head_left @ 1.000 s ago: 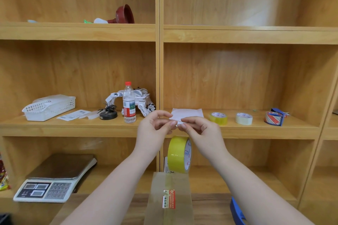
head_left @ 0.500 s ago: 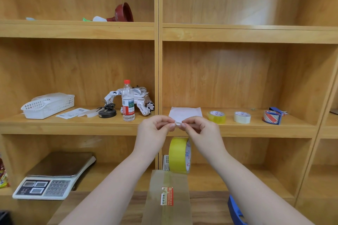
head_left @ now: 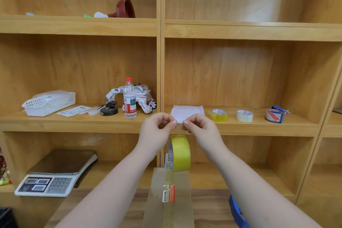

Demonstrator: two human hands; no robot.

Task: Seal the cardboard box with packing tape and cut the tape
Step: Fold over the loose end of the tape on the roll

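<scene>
Both of my hands are raised at chest height in front of the shelves. My left hand (head_left: 157, 131) and my right hand (head_left: 201, 129) each pinch a stretch of clear tape (head_left: 178, 123) between thumb and forefinger, fingertips a little apart. The yellow packing tape roll (head_left: 180, 152) hangs just below them. Under it stands the cardboard box (head_left: 185, 207), with a tape strip down its middle and a red and white label (head_left: 169, 193) on top.
A blue tool (head_left: 236, 211) lies right of the box. The shelf behind holds a white paper (head_left: 188, 111), three tape rolls (head_left: 244, 115), a water bottle (head_left: 129, 98), a toy robot and a white basket (head_left: 49, 102). A scale (head_left: 55, 172) sits lower left.
My fingertips have drawn slightly apart along the tape. The hanging roll has turned, so its white core side now faces left instead of right.
</scene>
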